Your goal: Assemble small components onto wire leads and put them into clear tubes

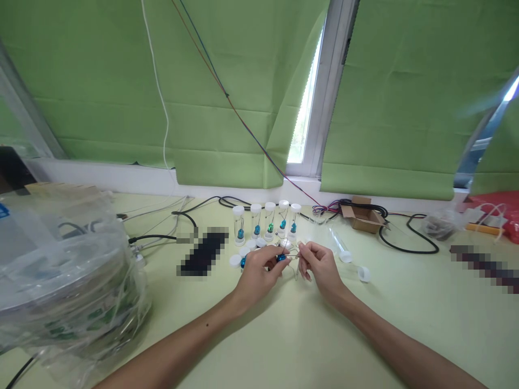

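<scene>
Working, it seems, at thin wire [292, 256] on a small blue part [281, 258].
Left hand [259, 266] pinches the part, right hand [322, 265] the wire; the next move likely calls for a steady left hold. Beyond stand five capped tubes [270, 219].

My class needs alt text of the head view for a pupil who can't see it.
A person's left hand holds a small blue component while the right hand pinches thin wire beside it, above a pale green table. Behind the hands, five clear tubes with white caps stand in a row, each containing a blue or green piece.
</scene>
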A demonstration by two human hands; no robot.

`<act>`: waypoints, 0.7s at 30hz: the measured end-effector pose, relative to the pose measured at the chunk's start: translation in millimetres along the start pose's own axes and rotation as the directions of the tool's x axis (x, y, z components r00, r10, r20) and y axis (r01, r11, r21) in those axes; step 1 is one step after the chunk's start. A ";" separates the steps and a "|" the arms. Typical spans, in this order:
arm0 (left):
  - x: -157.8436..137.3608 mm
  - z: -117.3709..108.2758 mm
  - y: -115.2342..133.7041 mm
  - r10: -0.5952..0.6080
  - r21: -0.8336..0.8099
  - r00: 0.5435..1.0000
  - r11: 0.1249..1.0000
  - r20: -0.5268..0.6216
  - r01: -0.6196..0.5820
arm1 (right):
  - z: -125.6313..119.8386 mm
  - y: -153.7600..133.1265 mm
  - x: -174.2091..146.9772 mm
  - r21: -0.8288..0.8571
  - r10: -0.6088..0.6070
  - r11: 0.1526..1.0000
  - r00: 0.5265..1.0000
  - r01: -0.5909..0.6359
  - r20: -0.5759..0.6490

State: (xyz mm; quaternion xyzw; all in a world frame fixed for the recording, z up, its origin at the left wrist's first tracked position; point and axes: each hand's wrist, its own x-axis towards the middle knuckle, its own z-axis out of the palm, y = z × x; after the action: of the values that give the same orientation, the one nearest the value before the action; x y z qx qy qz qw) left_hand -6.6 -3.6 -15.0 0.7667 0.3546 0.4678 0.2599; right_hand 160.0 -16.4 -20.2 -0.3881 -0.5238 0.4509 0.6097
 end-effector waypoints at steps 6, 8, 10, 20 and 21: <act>0.0 -2.7 4.4 0.159 0.112 0.987 0.981 0.023 -0.160 | -1.4 2.7 0.4 0.033 0.010 0.999 1.000 -0.011 0.010; 0.0 -3.2 5.3 0.182 0.120 0.983 0.975 0.033 -0.185 | -1.4 2.5 0.1 0.042 0.015 0.999 1.000 -0.016 0.014; -0.1 -3.5 5.7 0.190 0.119 0.981 0.974 0.044 -0.194 | -1.2 2.1 0.0 0.041 0.020 0.999 1.000 -0.021 0.015; -0.2 -3.6 3.2 0.243 0.101 0.968 0.963 0.054 -0.248 | -1.5 3.1 1.8 -0.006 0.060 0.998 0.998 -0.060 0.035; 0.2 -3.5 2.5 0.259 0.101 0.965 0.959 0.049 -0.263 | -1.6 3.0 1.9 -0.010 0.065 0.998 0.997 -0.065 0.039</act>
State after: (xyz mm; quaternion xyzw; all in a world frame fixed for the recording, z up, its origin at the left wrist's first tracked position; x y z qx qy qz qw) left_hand -8.9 -4.8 -11.6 0.8277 0.2701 0.4649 0.1608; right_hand 161.2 -13.7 -22.7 -0.3988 -0.5249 0.4757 0.5824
